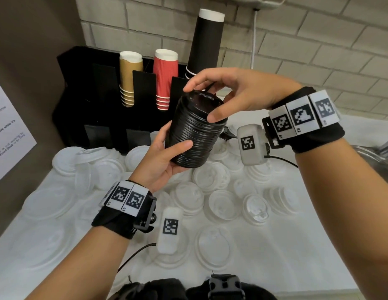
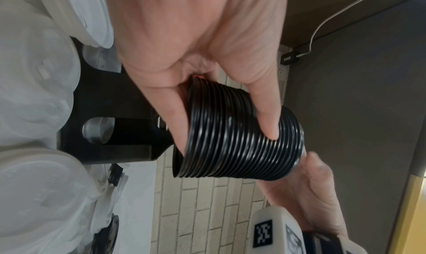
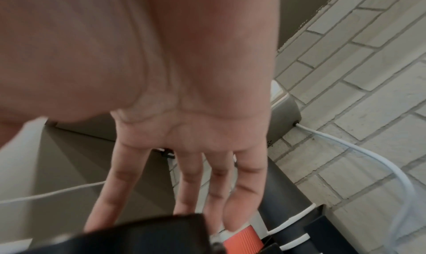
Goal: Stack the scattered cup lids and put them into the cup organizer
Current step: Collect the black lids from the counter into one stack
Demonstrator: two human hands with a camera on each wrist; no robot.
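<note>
White counter [image 1: 275, 245] littered with clear lids [image 1: 223, 204], black cup organizer [image 1: 80, 100] behind. I'm seeing the left hand [image 1: 165, 156] gripping a black lid stack [image 1: 195, 133] midair above the counter; the right hand [image 1: 238, 92] is pinching its top rim.

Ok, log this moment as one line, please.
left hand grips black lid stack | right hand holds stack top | white lids scattered | organizer behind
</note>
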